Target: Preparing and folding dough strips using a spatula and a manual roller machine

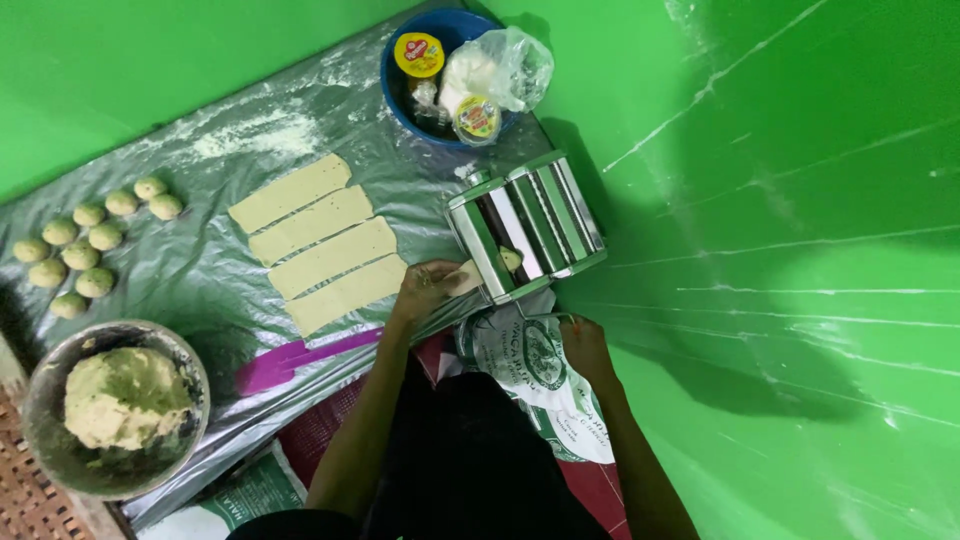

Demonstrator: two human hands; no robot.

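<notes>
The person sat on the floor by a shiny metal dough roller (525,228). The left hand (425,288) was partly closed on a pale piece of dough (466,277), holding it flat at the side of the roller so it could slide through the rollers. The right hand (585,345) was curled near the roller's handle, just below the machine; it seemed to grip the crank, but the view was too dark there to be sure.

Four long flat dough strips (320,243) lay side by side on the plastic sheet (200,270), apart from each other so they would not stick. Small dough balls (95,240) sat in a bunch at the far left, ready in a group. A metal bowl (60,470) near the left arm held a big lump of the same dough. A blue bowl (395,90) with jars and a bag stood behind the roller, out of the way. White flour dusted the sheet.
</notes>
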